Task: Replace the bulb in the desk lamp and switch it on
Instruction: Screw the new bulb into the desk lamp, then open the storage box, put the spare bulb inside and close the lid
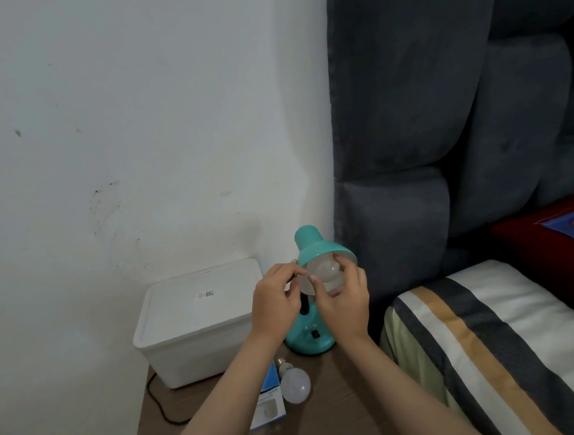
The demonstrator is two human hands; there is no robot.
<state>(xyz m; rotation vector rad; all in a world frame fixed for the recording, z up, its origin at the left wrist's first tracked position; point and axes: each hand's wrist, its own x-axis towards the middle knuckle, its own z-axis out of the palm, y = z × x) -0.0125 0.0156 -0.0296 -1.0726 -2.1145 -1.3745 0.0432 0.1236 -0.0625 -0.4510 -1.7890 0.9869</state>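
Lying nearest the person, in front of the teal lamp (313, 284), is a blue and white bulb box (268, 409) on the brown table (328, 416). A white bulb (294, 385) lies on its side, touching the box, just in front of the lamp's round foot (310, 340). Its metal end points toward the lamp. A black cord (158, 404) curls on the table, to the left of the lamp and in front of a white box (197, 320) with a lid. That white box stands just to the left of the lamp. A small black switch (314, 334) sits on the lamp's foot. Both bare arms reach up from the bottom toward the lamp's head. The right hand (344, 303) is wrapped around a second bulb (322, 274) that sits in the open mouth of the lamp shade (319, 247), with the thumb on one side and the fingers on the other, pressed on the glass. The left hand (277, 302) is at the left edge of the shade, and its fingers are pinched together on the rim. To the right of the lamp is a bed with a striped pillow (494, 338) and a red thing (556, 251) past it. Behind the lamp stand a white wall (134, 126) and a tall dark grey padded headboard (441, 102).
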